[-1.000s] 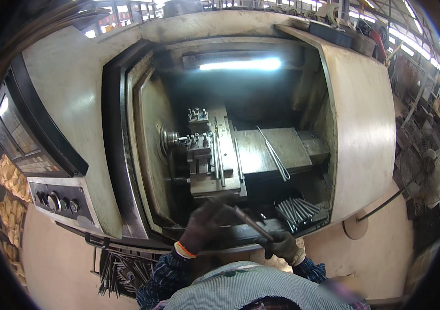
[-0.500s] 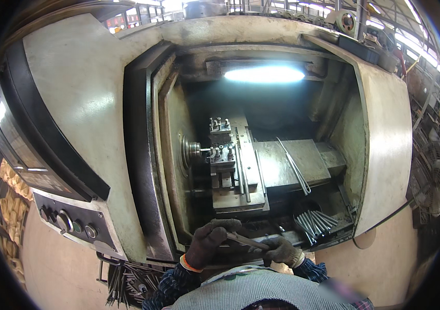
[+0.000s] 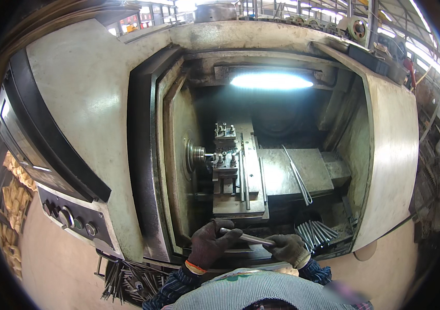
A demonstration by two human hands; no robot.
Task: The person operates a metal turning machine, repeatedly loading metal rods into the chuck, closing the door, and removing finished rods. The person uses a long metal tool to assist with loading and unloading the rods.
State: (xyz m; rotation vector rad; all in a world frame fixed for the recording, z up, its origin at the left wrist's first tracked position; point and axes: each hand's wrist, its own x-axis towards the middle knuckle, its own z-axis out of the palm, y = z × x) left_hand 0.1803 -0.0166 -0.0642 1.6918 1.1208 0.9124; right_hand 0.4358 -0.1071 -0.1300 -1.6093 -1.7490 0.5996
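In front of the machine's opening I hold a short grey metal rod crosswise, its right end a little lower. My left hand, in a dark work glove, closes on the rod near its left end, whose tip shows past the fingers. My right hand, gloved too, is wrapped round the right end and hides it. Beyond them is a lathe chuck with a thin bright piece sticking out. Close to the chuck stands a tool block with several bolts, and long rods lie on the slide beside it.
Metal tongs rest on the plate at right. A bundle of rods lies at the opening's lower right. More rods fill a container below left. The control panel has knobs; a lamp lights the interior.
My left fingers have shifted on the rod, and its left tip now shows. The right hand has turned slightly around its end. The whole view has moved a little.
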